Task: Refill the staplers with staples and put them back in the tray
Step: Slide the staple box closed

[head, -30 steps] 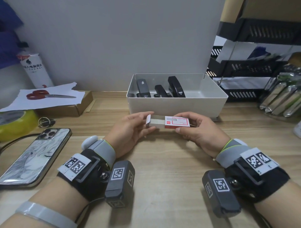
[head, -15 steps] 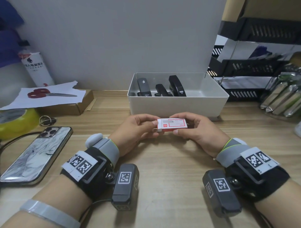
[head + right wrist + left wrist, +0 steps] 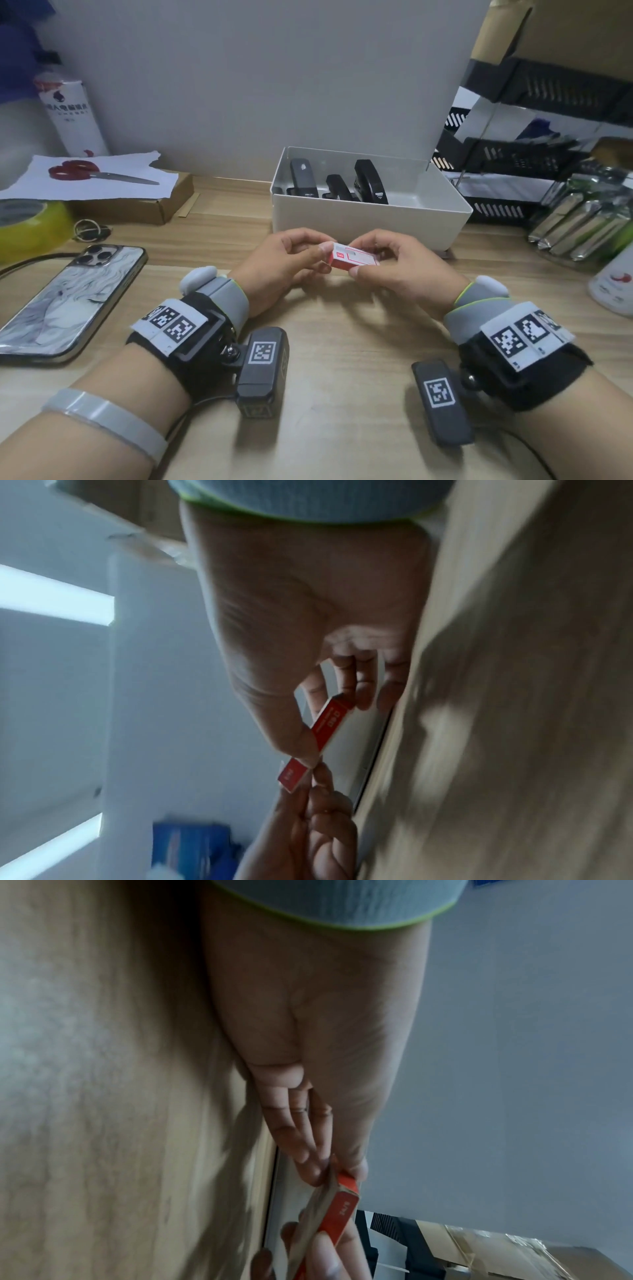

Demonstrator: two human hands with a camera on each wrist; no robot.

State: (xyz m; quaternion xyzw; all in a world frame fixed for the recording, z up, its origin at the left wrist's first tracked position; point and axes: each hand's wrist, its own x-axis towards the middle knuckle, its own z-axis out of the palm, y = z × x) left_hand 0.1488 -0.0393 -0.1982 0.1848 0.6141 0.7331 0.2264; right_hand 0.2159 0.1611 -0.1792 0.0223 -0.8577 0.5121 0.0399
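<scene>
Staple box point(image 3: 352, 258), red and white, is pinched at its ends between the left hand point(image 3: 284, 263) and right hand point(image 3: 394, 270), just above the tabletop point(image 3: 342, 342) before the tray point(image 3: 370, 219). Three staplers point(image 3: 370, 186) stand inside. This looks like the opening step; next, slide the box open and draw out a strip.

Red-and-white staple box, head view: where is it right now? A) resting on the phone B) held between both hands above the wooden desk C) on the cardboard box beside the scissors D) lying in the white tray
B: the small red-and-white cardboard staple box is pinched at one end by the left hand and at the other by the right hand, in front of the white plastic tray.
</scene>
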